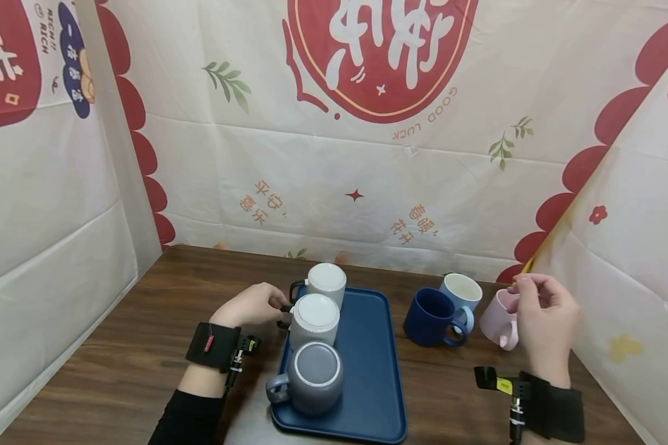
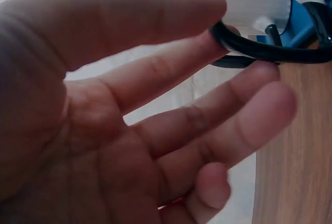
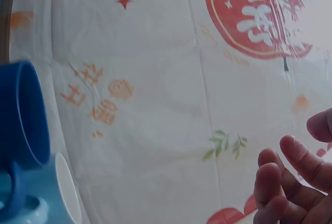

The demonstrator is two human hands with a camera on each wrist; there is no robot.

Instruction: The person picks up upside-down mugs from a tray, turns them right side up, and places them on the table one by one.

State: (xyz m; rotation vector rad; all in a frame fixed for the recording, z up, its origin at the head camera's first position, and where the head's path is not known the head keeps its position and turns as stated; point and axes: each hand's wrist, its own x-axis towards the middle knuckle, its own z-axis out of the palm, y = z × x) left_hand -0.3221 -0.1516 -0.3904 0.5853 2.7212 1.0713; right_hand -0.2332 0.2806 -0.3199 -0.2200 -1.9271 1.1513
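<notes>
My left hand is at the left edge of a dark blue tray. Its thumb and index finger pinch the black handle of the middle white mug, which stands upside down on the tray. Behind it is another upturned white mug with a black handle; in front, an upturned grey mug has its handle to the left. My right hand is raised over a pink mug and hides part of it. Its fingers are loosely bent, with nothing between them.
Left of the pink mug, an upright dark blue mug stands before a light blue mug. All stand on a wooden table. A printed cloth hangs behind the table and along both sides.
</notes>
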